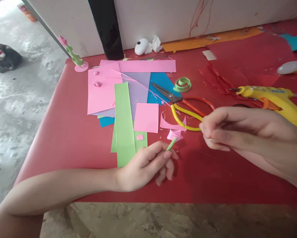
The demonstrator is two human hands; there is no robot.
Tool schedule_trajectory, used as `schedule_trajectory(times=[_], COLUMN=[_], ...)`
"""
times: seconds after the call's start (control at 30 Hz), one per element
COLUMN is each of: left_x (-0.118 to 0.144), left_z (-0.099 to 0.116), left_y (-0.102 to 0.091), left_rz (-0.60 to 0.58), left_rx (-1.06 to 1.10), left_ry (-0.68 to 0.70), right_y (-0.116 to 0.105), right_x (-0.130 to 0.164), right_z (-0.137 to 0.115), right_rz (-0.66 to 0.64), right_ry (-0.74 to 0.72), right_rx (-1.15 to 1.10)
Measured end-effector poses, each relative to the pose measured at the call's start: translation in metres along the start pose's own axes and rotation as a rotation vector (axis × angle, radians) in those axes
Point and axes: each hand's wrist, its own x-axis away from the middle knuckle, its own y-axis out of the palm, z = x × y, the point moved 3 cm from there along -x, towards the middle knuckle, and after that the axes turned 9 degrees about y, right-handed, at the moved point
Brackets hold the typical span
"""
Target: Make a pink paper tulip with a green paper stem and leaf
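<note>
My left hand [144, 167] pinches a short green paper stem [171, 144] between thumb and forefinger, and a small pink paper flower [174, 135] sits at the stem's top. To the right, my right hand [247, 134] hovers over the table with thumb and fingertips pressed together; whatever may be between them is hidden. Scissors [173, 97] with one orange and one yellow handle lie just beyond it. Close to my left hand are a long green paper strip [125, 122] and a pink paper square [146, 118].
A yellow glue gun [269, 96] lies at the right. Pink sheets [103, 96], a curled green strip [182, 85] and a blue sheet [160, 87] are spread on the red table [71, 138]. A finished-looking paper flower [75, 56] stands at the back left corner.
</note>
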Motion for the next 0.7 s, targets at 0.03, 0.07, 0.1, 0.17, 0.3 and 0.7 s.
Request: schedule_trajectory(times=[0.03, 0.07, 0.1, 0.17, 0.3, 0.7], left_x=[0.000, 0.000, 0.000, -0.001, -0.001, 0.000], left_z=[0.000, 0.000, 0.000, -0.001, -0.001, -0.001], left_y=[0.000, 0.000, 0.000, 0.000, 0.000, 0.000], left_rz=[-0.001, -0.004, -0.007, -0.013, -0.013, -0.011], left_rx=[-0.001, -0.001, 0.003, 0.010, 0.005, 0.006], left_ry=[0.000, 0.000, 0.000, 0.003, 0.005, -0.012], right_y=[0.000, 0.001, 0.001, 0.003, 0.006, 0.001], right_x=[0.001, 0.001, 0.002, 0.004, 0.010, 0.006], right_z=[-0.001, -0.001, -0.002, -0.004, -0.010, -0.009], right_rz=[0.031, 0.071, 0.119, 0.179, 0.214, 0.174], right_ry=[-0.013, -0.038, -0.077, -0.195, -0.382, -0.292], right_rx=[0.080, 0.175, 0.276, 0.447, 0.590, 0.447])
